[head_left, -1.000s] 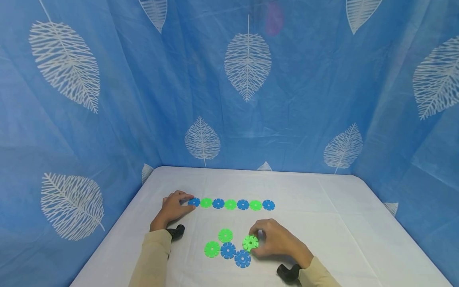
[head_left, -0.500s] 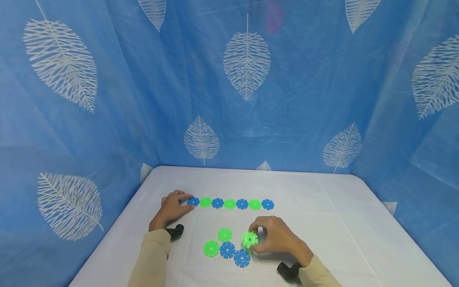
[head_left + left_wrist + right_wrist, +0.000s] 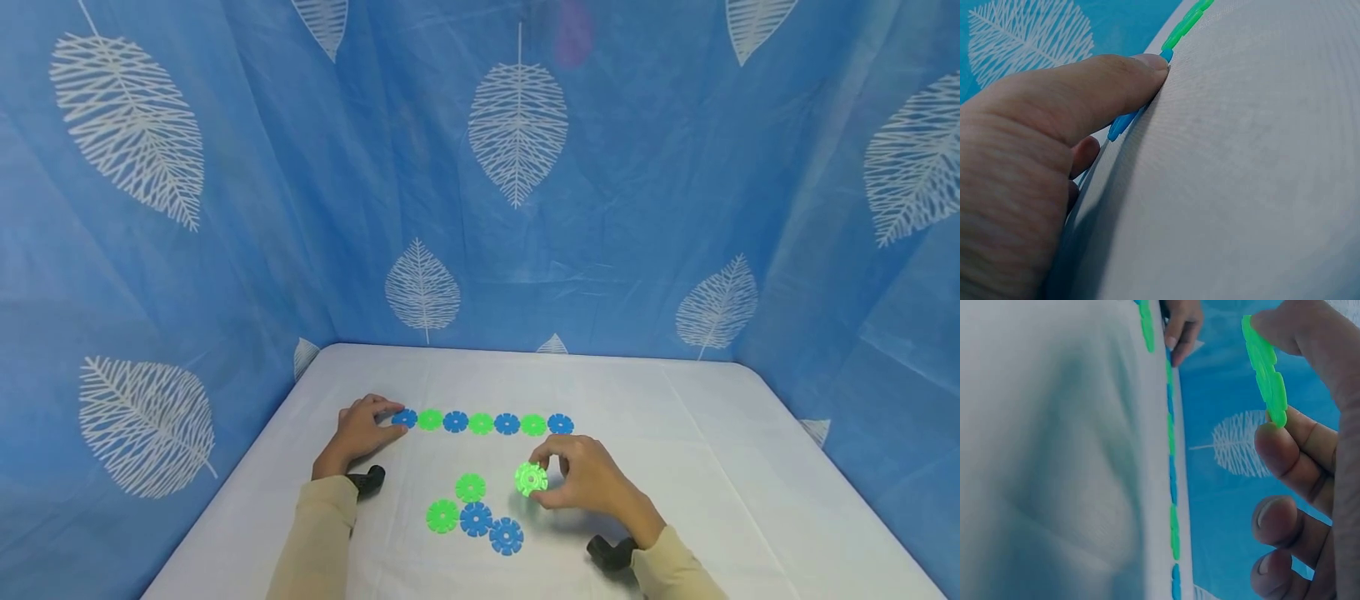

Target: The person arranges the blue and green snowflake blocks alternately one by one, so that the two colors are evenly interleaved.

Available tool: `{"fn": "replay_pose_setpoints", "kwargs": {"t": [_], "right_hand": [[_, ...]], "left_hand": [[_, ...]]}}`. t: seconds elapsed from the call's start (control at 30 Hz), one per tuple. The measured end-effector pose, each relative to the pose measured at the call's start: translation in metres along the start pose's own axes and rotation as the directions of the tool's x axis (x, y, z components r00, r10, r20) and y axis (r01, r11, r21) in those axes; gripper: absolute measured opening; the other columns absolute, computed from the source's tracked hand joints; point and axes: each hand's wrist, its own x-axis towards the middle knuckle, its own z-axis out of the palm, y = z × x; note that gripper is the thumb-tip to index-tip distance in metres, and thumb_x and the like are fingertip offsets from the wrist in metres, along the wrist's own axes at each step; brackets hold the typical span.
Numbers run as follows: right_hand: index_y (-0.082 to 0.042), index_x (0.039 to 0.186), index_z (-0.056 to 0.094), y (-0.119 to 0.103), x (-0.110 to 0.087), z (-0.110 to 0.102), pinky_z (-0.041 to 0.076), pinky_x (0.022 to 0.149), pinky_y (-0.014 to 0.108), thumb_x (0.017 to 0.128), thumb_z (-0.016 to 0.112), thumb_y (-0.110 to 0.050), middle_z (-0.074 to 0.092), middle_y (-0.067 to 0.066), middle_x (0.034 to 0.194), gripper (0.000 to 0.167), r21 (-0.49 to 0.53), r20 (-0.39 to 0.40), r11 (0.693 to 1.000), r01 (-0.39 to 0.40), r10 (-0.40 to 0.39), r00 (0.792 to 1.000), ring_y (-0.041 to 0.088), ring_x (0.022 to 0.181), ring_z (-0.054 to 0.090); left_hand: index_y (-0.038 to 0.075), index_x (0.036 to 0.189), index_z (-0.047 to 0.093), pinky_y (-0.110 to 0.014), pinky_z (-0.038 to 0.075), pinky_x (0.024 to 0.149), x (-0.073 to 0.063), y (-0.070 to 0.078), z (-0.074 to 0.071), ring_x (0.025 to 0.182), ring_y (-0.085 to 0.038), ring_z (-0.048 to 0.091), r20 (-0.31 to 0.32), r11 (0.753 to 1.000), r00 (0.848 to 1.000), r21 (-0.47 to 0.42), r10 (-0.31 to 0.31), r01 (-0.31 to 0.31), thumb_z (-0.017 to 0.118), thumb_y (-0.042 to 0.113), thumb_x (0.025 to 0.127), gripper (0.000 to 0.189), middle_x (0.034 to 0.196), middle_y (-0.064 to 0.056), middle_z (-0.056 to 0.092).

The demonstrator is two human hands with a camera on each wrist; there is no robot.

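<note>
My right hand (image 3: 588, 479) pinches a green interlocking disc (image 3: 531, 479) by its edges between thumb and fingertips. In the right wrist view that green disc (image 3: 1265, 372) is seen nearly edge-on, raised off the table. My left hand (image 3: 363, 429) holds the blue interlocking disc (image 3: 406, 418) at the left end of a row, thumb on the near edge and index finger on the far edge. The row alternates blue and green, ending at a blue disc (image 3: 560, 424) on the right. In the left wrist view the thumb (image 3: 1116, 87) covers part of the blue disc (image 3: 1124, 123).
Nearer me lies a loose group: a green disc (image 3: 470, 487), another green disc (image 3: 442, 517), a blue disc (image 3: 476, 518) and another blue disc (image 3: 506, 536). The white-covered table (image 3: 675, 450) meets a blue leaf-patterned curtain (image 3: 517, 275) at the back and sides.
My right hand has lifted the green disc and carried it forward and slightly right, away from the loose group. My left hand stays at the row's left end.
</note>
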Motion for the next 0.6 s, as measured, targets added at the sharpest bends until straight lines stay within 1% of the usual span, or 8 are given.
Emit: {"fn": "replay_pose_setpoints", "kwargs": {"t": [0.17, 0.33, 0.4, 0.47, 0.6], "right_hand": [[-0.029, 0.099, 0.071, 0.004, 0.004, -0.011, 0.036, 0.051, 0.015, 0.067, 0.092, -0.032, 0.060, -0.020, 0.082, 0.038, -0.011, -0.038, 1.000, -0.013, 0.013, 0.999, -0.005, 0.057, 0.040], [-0.025, 0.098, 0.071, 0.010, 0.013, -0.024, 0.037, 0.052, 0.016, 0.065, 0.092, -0.028, 0.061, -0.015, 0.082, 0.039, -0.062, -0.097, 0.998, 0.027, -0.033, 0.995, -0.006, 0.058, 0.038], [-0.024, 0.098, 0.071, 0.014, 0.016, -0.028, 0.037, 0.053, 0.017, 0.064, 0.093, -0.027, 0.061, -0.015, 0.082, 0.040, -0.078, -0.123, 0.996, 0.032, -0.041, 0.992, -0.005, 0.059, 0.038], [-0.024, 0.097, 0.071, 0.017, 0.019, -0.031, 0.037, 0.054, 0.017, 0.063, 0.094, -0.026, 0.060, -0.015, 0.081, 0.041, -0.084, -0.147, 0.996, 0.023, -0.035, 0.989, -0.004, 0.059, 0.039], [-0.025, 0.096, 0.071, 0.024, 0.018, -0.035, 0.035, 0.052, 0.018, 0.063, 0.093, -0.027, 0.061, -0.010, 0.078, 0.040, -0.093, -0.178, 0.995, -0.018, 0.001, 0.984, -0.003, 0.059, 0.039]], "left_hand": [[0.027, 0.123, 0.072, -0.055, 0.024, 0.105, 0.000, 0.000, -0.001, 0.124, -0.030, 0.051, 0.004, 1.000, 1.000, -0.013, -0.003, 0.003, 0.079, 0.042, 0.083, 0.043, 0.126, -0.006, 0.060], [0.027, 0.123, 0.072, -0.054, 0.024, 0.105, -0.001, 0.002, -0.002, 0.125, -0.030, 0.051, -0.001, 1.000, 1.000, -0.021, -0.003, 0.003, 0.079, 0.041, 0.083, 0.043, 0.127, -0.006, 0.060], [0.027, 0.123, 0.072, -0.054, 0.024, 0.104, -0.001, 0.003, -0.003, 0.124, -0.030, 0.051, -0.005, 1.000, 1.000, -0.022, 0.001, -0.001, 0.079, 0.041, 0.083, 0.043, 0.126, -0.006, 0.060], [0.026, 0.123, 0.072, -0.054, 0.024, 0.104, -0.002, 0.004, -0.004, 0.124, -0.030, 0.051, -0.007, 1.000, 1.000, -0.029, 0.003, -0.003, 0.079, 0.041, 0.083, 0.043, 0.125, -0.006, 0.061], [0.025, 0.123, 0.072, -0.056, 0.024, 0.105, -0.004, 0.006, -0.006, 0.124, -0.031, 0.051, 0.003, 0.999, 1.000, -0.034, 0.000, 0.000, 0.079, 0.040, 0.083, 0.043, 0.125, -0.007, 0.061]]}}
